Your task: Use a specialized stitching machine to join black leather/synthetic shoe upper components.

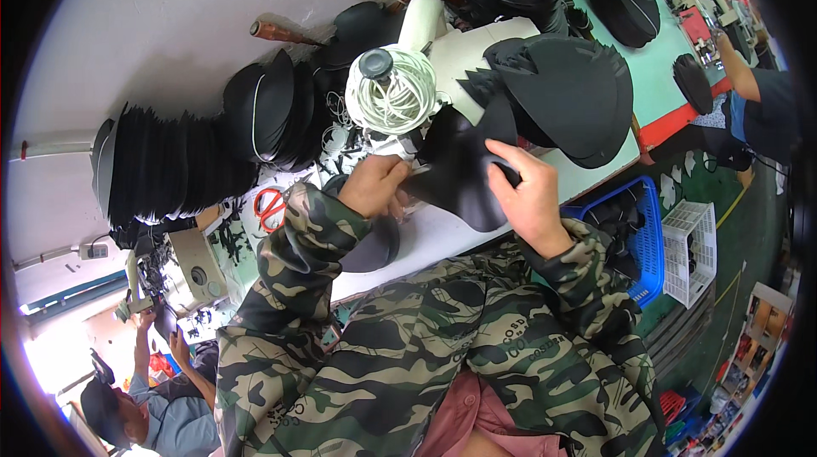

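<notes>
A black, smooth, curved sheet piece is stretched between my two hands above the white table edge. My left hand pinches its left edge, with fingers curled in. My right hand grips its right side, thumb and forefinger over the surface and the other fingers hidden. Just beyond stands a white machine head with a coil of pale cord, and the far end of the piece lies by it. Another black curved piece rests on the table under my left wrist.
Bundled black pieces with notched edges line the wall side; a loose pile lies right of the machine. Red-handled scissors rest among black scraps. A blue basket and a white crate stand right. Co-workers sit at both sides.
</notes>
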Demonstrator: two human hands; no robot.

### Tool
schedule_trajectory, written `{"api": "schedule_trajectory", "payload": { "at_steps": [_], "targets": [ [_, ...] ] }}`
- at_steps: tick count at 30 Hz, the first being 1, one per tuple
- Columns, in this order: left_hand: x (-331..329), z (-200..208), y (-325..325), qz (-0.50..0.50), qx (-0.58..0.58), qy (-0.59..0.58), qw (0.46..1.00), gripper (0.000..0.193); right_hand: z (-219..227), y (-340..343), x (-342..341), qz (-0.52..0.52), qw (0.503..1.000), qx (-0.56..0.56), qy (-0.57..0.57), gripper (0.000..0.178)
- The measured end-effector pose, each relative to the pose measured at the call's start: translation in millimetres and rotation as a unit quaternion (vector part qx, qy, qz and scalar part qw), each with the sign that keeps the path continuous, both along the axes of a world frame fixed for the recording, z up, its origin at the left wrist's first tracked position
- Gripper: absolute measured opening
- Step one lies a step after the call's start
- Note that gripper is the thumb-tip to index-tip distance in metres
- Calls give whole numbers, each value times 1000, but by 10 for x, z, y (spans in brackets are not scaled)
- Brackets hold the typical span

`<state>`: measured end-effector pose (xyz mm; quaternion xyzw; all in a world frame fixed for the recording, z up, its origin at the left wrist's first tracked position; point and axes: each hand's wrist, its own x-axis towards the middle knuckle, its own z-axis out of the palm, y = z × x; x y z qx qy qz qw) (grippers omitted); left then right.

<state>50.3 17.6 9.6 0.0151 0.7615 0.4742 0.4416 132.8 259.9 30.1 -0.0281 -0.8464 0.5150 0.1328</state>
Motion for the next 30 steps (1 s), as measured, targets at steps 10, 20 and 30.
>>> {"api": "schedule_trajectory", "payload": {
  "at_steps": [10,20,30],
  "targets": [
    [-103,-26,203,8,-55,224,973,22,95,14,-73,-53,994,-78,-53,28],
    [173,-679,-1015,-167,-369,413,816,25,1146,855,-117,-284,888,133,335,42],
    [421,-500,-964,-62,-227,427,873,16,107,-248,109,299,942,-67,-137,39]
  ]
}}
